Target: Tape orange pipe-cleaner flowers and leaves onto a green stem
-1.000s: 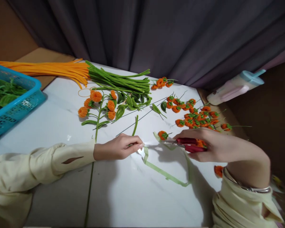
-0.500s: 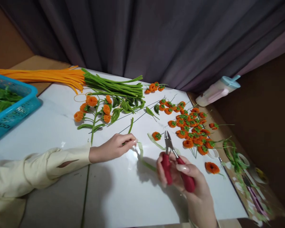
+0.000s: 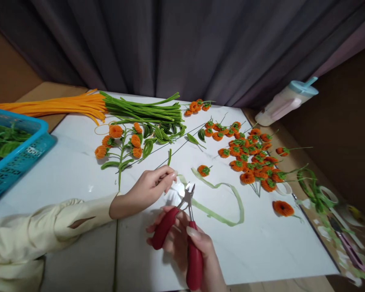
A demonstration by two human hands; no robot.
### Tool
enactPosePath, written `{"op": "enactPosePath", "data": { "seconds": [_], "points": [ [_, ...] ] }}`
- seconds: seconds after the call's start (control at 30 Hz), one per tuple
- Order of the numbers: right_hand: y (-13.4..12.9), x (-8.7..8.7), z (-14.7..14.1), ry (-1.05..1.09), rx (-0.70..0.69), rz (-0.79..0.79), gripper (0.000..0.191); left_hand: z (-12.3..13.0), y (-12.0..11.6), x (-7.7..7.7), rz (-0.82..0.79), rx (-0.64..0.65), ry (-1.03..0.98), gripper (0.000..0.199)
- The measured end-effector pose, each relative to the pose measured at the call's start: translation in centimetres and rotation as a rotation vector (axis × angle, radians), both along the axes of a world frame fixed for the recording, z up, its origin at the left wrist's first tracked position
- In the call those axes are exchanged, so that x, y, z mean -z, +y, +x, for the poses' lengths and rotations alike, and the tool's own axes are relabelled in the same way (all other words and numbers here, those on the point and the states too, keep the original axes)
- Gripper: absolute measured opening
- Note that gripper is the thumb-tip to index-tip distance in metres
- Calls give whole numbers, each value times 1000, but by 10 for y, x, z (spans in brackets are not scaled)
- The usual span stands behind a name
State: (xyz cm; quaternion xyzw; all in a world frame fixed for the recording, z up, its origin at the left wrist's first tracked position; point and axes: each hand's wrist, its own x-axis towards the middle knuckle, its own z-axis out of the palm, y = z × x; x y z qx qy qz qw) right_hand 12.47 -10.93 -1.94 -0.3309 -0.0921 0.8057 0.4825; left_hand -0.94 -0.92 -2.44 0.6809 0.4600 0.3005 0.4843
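Note:
My left hand (image 3: 147,188) is closed in a pinch, with a short fuzzy green stem (image 3: 169,157) rising just behind its fingers. From the pinching fingertips a pale green tape (image 3: 228,221) loops over the white table; what lies inside the grip is mostly hidden. My right hand (image 3: 205,247) is wrapped around red-handled cutting nippers (image 3: 187,198). Their jaws are spread apart and point up, close to the left fingertips and over the tape. A single orange flower (image 3: 203,170) lies beyond the tape. To the left is a green stalk (image 3: 121,156) bearing several orange flowers.
Orange chenille stems (image 3: 54,106) and green ones (image 3: 142,109) lie at the back. A blue basket (image 3: 27,156) of leaves stands left. Several orange flowers (image 3: 252,158) cover the right side, near a tumbler (image 3: 280,105). Tape rolls and a pink-handled tool (image 3: 351,249) lie far right.
My right hand has brought the nippers leftward, near my left fingertips, uncovering the tape loop. The left hand stays pinched in nearly the same spot. The view has shifted slightly.

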Motion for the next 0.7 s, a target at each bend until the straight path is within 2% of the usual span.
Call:
{"op": "enactPosePath", "data": {
  "seconds": [0.13,0.4,0.53,0.7],
  "points": [
    [1,5,-7,9,30,2,40,1,-1,-1,56,-4,58,24],
    [-1,11,-17,41,-39,-27,36,1,-2,0,186,11,147,21],
    [2,16,-20,-9,-17,-10,31,1,-4,0,208,23,182,21],
    [6,15,-21,-85,12,30,28,1,-6,1,242,48,184,20]
  ]
}}
